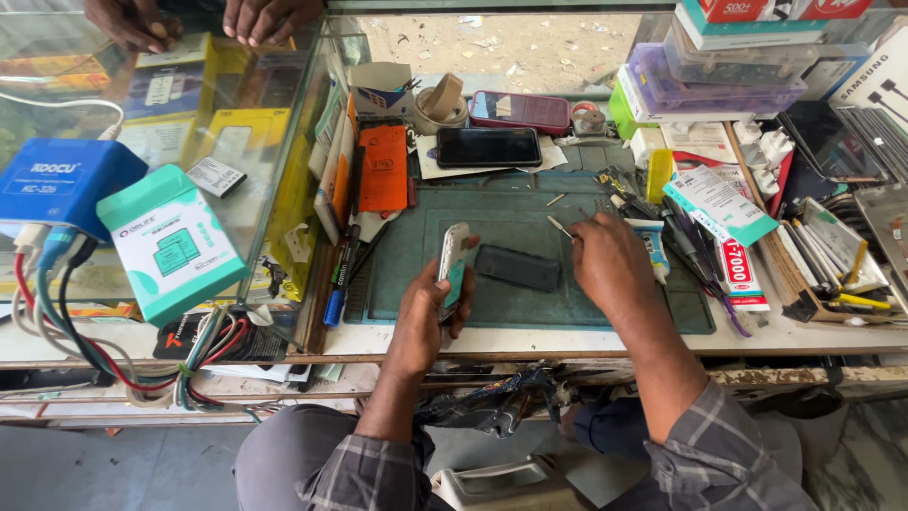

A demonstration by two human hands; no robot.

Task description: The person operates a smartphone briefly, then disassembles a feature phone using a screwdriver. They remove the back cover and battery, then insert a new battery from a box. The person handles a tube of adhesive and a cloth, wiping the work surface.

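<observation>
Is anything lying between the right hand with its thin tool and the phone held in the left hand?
Only the dark flat part lies on the green mat between right hand and phone in the left hand; being flat, it hardly blocks.

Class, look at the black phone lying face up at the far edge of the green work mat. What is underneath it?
Under the black phone white paper sticks out at both ends, resting on the green work mat. The phone covers the paper's middle, so anything there stays hidden.

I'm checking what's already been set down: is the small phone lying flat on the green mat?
No: the left hand holds the small phone up on its edge above the green mat, beside a dark flat piece.
</observation>
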